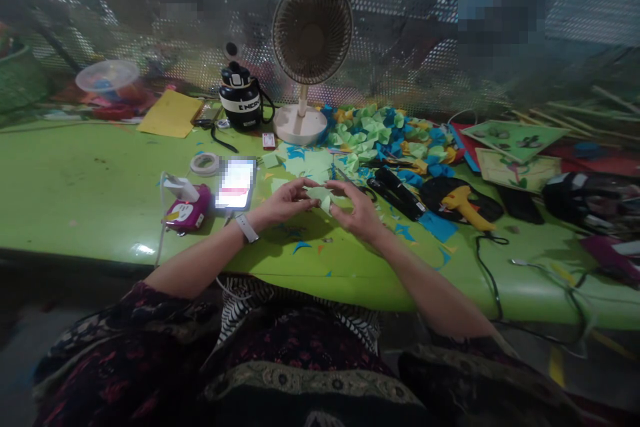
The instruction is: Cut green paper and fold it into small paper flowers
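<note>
Between both hands, just above the front part of the green table (280,260), is a light green paper cutout (323,197) with curved, petal-like edges. My left hand (290,202) pinches its left side between thumb and fingers. On the right side, my right hand (357,213) grips it the same way. Light green paper sheets (313,165) lie just beyond the hands, among small blue and green scraps. A black stapler (397,193) rests to the right of my right hand, and a lit phone (235,185) is left of my left hand.
A fan (313,30) stands behind, beside a black flask (241,100). To its right lies a heap of green, blue and yellow paper shapes (370,130). A yellow glue gun (465,207) trails a cord at right. A purple plug adapter (189,210) and tape roll (204,163) sit left.
</note>
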A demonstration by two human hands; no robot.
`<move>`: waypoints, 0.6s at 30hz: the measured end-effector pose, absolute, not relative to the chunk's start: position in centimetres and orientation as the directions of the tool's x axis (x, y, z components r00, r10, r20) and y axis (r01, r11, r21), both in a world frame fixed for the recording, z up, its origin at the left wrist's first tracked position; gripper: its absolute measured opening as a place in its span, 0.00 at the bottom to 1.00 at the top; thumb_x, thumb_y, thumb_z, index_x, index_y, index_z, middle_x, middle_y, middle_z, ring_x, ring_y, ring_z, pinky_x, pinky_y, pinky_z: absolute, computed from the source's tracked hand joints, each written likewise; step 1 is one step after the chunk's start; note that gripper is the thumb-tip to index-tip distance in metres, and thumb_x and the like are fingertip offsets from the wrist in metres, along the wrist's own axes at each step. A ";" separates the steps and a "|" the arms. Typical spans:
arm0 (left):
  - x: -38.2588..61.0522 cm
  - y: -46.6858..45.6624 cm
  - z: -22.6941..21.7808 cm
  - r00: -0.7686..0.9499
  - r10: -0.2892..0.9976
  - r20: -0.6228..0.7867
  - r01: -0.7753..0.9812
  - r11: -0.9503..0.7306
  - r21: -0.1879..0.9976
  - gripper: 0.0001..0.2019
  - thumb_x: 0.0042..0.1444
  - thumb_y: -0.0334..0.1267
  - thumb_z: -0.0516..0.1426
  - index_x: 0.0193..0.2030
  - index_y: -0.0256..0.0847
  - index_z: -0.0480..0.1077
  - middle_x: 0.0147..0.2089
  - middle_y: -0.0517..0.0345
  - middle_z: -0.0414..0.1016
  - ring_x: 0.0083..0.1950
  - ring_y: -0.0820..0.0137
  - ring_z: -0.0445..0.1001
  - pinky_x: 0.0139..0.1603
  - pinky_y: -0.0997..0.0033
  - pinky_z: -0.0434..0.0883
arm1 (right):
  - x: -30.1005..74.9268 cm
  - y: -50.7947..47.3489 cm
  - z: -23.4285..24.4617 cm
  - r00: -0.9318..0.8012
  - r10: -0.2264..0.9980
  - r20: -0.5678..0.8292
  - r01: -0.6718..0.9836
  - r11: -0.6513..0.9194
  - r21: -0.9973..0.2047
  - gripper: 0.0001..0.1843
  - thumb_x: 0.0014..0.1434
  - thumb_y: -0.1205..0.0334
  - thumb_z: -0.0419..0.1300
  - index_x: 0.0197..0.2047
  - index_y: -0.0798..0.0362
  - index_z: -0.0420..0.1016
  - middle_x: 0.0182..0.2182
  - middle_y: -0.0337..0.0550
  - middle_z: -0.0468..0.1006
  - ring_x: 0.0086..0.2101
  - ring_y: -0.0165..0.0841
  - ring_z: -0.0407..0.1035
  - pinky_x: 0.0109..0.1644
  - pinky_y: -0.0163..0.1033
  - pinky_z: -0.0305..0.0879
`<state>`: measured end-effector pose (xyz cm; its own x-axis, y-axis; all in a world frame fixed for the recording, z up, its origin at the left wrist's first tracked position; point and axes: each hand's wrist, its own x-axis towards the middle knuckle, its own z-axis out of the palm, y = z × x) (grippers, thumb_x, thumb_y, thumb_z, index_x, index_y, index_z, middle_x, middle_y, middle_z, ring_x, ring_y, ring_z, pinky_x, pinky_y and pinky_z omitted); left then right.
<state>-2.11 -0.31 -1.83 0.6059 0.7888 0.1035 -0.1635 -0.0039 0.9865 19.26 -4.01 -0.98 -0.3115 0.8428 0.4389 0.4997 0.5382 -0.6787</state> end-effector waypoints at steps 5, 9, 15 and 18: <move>-2.0 -0.5 -1.9 0.635 0.763 0.117 -0.150 -0.027 0.988 0.17 0.53 0.36 0.67 0.48 0.38 0.71 0.38 0.55 0.80 0.37 0.73 0.78 0.42 0.70 0.74 | 19.0 -3.7 -0.6 -0.365 0.921 0.136 0.229 0.231 -0.946 0.25 0.54 0.61 0.60 0.57 0.51 0.71 0.55 0.50 0.77 0.52 0.39 0.73 0.56 0.47 0.69; -2.2 -0.8 -1.5 0.655 0.747 0.118 -0.119 -0.051 0.992 0.19 0.51 0.37 0.68 0.49 0.37 0.72 0.41 0.52 0.81 0.40 0.71 0.79 0.44 0.67 0.75 | 19.1 -3.6 -0.1 -0.392 0.920 -0.011 0.190 0.069 -0.979 0.23 0.51 0.61 0.60 0.52 0.52 0.74 0.50 0.48 0.80 0.46 0.39 0.75 0.51 0.47 0.71; -2.1 -1.0 -1.3 0.664 0.739 0.115 -0.081 -0.082 0.993 0.20 0.48 0.37 0.69 0.47 0.36 0.73 0.40 0.52 0.80 0.39 0.70 0.78 0.43 0.66 0.75 | 19.0 -3.7 -0.1 -0.422 0.906 -0.044 0.235 0.062 -0.970 0.22 0.52 0.61 0.59 0.51 0.52 0.76 0.47 0.46 0.81 0.43 0.38 0.75 0.47 0.46 0.72; -2.1 -1.1 -1.2 0.645 0.751 0.140 -0.021 -0.166 0.986 0.21 0.47 0.39 0.70 0.47 0.36 0.73 0.35 0.56 0.77 0.34 0.72 0.74 0.35 0.71 0.71 | 19.0 -3.6 -0.4 -0.443 0.896 -0.028 0.228 0.082 -0.970 0.21 0.54 0.63 0.59 0.52 0.51 0.76 0.47 0.46 0.81 0.42 0.37 0.75 0.46 0.45 0.72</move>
